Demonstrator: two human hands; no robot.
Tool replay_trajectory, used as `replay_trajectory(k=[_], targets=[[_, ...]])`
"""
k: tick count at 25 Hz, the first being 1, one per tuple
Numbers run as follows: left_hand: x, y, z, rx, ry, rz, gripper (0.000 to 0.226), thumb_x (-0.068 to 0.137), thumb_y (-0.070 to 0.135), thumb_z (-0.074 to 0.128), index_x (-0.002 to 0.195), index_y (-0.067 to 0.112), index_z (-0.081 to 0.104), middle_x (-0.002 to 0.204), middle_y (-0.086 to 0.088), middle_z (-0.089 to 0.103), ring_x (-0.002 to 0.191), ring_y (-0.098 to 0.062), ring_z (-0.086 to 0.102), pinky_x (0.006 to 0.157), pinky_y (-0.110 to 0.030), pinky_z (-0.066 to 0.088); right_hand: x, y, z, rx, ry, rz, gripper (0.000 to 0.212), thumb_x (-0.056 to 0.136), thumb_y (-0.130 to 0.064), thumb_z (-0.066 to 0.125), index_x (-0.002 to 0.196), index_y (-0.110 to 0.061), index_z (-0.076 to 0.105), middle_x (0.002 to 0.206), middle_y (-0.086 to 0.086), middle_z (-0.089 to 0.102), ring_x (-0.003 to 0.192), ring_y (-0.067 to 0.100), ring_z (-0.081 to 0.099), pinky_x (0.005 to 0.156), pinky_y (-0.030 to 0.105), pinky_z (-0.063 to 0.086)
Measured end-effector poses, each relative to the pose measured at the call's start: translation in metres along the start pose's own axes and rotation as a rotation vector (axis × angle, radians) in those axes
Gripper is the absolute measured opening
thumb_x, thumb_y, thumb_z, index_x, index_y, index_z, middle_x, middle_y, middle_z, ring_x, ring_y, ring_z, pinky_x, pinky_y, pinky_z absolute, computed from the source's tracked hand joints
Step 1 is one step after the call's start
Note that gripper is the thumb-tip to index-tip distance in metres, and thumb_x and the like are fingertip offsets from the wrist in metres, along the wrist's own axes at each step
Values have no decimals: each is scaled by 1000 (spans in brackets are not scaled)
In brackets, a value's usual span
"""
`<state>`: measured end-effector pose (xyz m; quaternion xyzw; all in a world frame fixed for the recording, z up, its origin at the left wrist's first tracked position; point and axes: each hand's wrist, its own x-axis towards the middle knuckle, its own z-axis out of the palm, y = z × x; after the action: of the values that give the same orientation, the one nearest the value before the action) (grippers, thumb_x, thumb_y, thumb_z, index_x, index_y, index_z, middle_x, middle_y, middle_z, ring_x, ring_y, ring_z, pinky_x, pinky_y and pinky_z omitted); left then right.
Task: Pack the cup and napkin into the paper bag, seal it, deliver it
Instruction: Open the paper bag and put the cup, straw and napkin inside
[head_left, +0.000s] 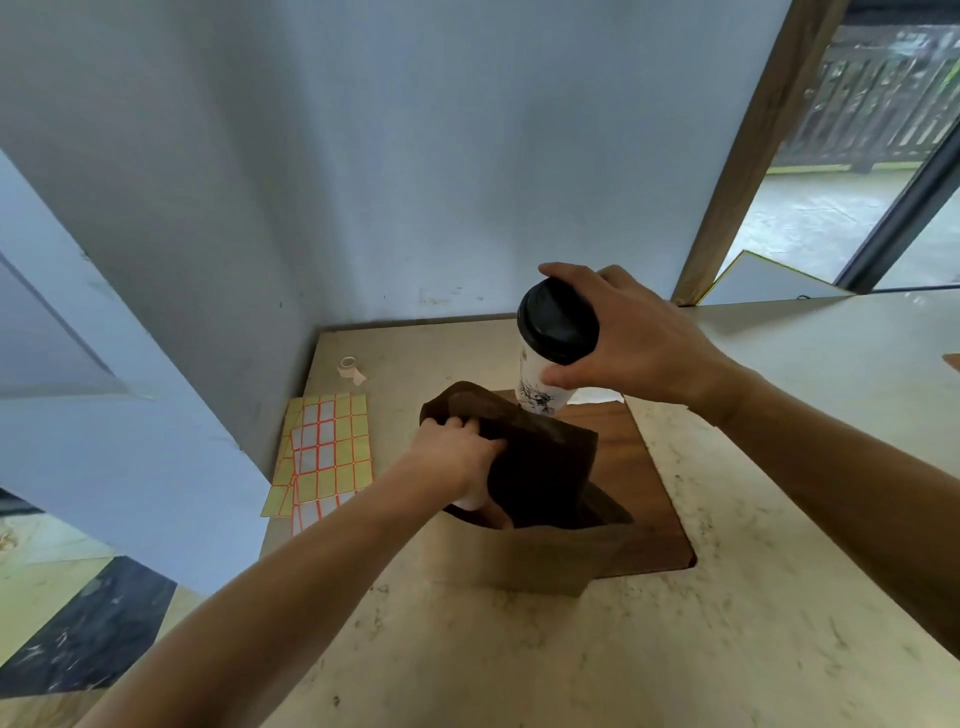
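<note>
A brown paper bag (540, 551) stands on the pale counter, its mouth open toward me. My left hand (457, 452) grips the bag's near-left rim and holds it open; something white shows under that hand, too hidden to name. My right hand (623, 338) holds a white paper cup (540, 384) with a black lid by its upper part, tilted, just above the far edge of the bag's mouth. A white napkin (597, 397) peeks out behind the cup on the wooden board.
A dark wooden board (639, 467) lies under the bag. Sheets of yellow and white stickers (327, 457) lie to the left, a tape roll (349, 368) behind them. A white wall (415, 182) closes the back; a doorway (831, 208) opens at the right.
</note>
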<state>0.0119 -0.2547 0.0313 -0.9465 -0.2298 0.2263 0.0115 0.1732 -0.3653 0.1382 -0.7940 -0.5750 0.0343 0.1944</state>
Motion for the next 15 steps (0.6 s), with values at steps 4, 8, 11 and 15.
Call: replay_trajectory(k=[4, 8, 11, 15], targets=[[-2, 2, -3, 5, -19, -6, 102, 67, 79, 63, 150, 37, 23, 154, -6, 32, 139, -34, 31, 109, -49, 31, -24, -18, -16, -22, 60, -27, 97, 63, -62, 75, 142, -45, 22, 135, -1, 44, 110, 22, 54, 87, 37, 51], [-4, 5, -5, 26, -42, -18, 103, 66, 80, 63, 150, 37, 22, 154, -7, 33, 137, -35, 33, 106, -48, 34, -37, -27, -18, 51, 17, -26, 96, 64, -55, 78, 142, -43, 24, 132, 0, 45, 110, 20, 53, 89, 34, 51], [-5, 6, -4, 44, -54, -42, 95, 71, 75, 63, 149, 39, 23, 154, -8, 31, 135, -35, 35, 102, -45, 37, -44, -30, 5, 34, -113, -68, 94, 63, -49, 79, 141, -39, 26, 128, 1, 45, 111, 21, 51, 89, 30, 49], [-7, 8, -4, 63, -29, -59, 74, 85, 55, 62, 147, 35, 28, 153, -8, 33, 133, -34, 37, 100, -43, 40, -51, -32, 32, 19, -202, -51, 89, 65, -45, 76, 137, -33, 24, 126, 4, 42, 106, 24, 52, 85, 32, 53]])
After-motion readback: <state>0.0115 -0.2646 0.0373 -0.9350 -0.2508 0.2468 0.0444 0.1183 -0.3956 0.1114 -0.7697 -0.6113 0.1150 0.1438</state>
